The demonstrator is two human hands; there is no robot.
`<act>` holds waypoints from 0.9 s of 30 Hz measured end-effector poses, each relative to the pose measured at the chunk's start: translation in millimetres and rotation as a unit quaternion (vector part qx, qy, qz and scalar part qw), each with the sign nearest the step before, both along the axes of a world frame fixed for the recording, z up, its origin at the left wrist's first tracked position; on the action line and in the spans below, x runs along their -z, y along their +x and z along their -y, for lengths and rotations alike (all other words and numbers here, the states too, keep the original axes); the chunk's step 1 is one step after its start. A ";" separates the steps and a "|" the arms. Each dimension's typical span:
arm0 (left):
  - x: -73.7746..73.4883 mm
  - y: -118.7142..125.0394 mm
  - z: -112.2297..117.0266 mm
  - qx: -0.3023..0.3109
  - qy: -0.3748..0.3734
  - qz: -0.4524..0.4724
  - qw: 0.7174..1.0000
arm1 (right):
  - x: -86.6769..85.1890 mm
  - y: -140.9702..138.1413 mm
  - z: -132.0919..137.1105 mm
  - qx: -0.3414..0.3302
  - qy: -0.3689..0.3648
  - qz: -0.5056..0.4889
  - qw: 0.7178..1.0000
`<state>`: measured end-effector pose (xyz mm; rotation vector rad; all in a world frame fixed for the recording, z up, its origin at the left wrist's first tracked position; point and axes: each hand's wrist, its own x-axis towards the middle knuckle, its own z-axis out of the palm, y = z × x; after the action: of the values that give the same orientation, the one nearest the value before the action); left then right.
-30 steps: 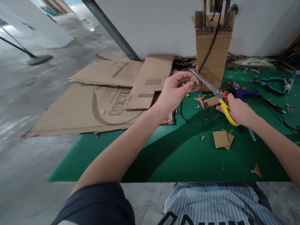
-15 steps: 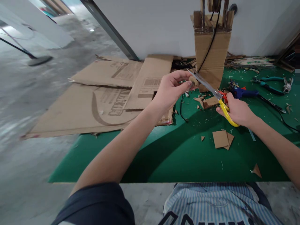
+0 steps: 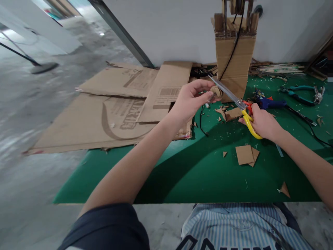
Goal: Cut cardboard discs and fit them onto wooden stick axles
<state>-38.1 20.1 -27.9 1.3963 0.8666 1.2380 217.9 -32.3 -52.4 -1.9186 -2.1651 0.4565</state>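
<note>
My left hand (image 3: 194, 97) pinches a small round cardboard piece (image 3: 216, 92) between thumb and fingertips, above the table. My right hand (image 3: 264, 121) is closed round the handles of scissors (image 3: 248, 121), which have yellow and red grips. Their blades point up and left, right beside the cardboard piece; I cannot tell whether they touch it. Beneath the hands are a cardboard offcut (image 3: 233, 114) and small scraps. Two overlapping cardboard squares (image 3: 244, 155) lie nearer to me on the green table.
A tall cardboard structure (image 3: 232, 59) with a black cord stands at the back. Flat cardboard sheets (image 3: 104, 118) cover the left, overhanging the table (image 3: 197, 180). To the right lie a blue glue gun (image 3: 273, 103) and pliers (image 3: 303, 93). Thin sticks (image 3: 281, 68) lie along the wall.
The scissors and my right hand have shifted slightly up and left. More of the round piece's face now shows in my left hand, which has barely moved.
</note>
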 end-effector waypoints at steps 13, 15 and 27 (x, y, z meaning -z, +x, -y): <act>21.4 -32.0 -23.3 0.134 0.207 -0.512 0.823 | 23.8 9.6 -5.2 -0.005 0.137 -0.383 0.913; 19.1 -31.2 -22.5 0.164 0.210 -0.530 0.805 | 23.8 10.5 -2.7 -0.038 0.153 -0.412 0.897; 1.4 13.9 38.3 0.017 0.432 -0.484 0.761 | 36.6 3.8 -5.9 -0.036 0.105 -0.486 0.867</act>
<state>-24.2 -18.2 -29.3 2.9383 0.9297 0.8242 221.7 -26.5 -89.0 -1.0869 -1.5040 0.9081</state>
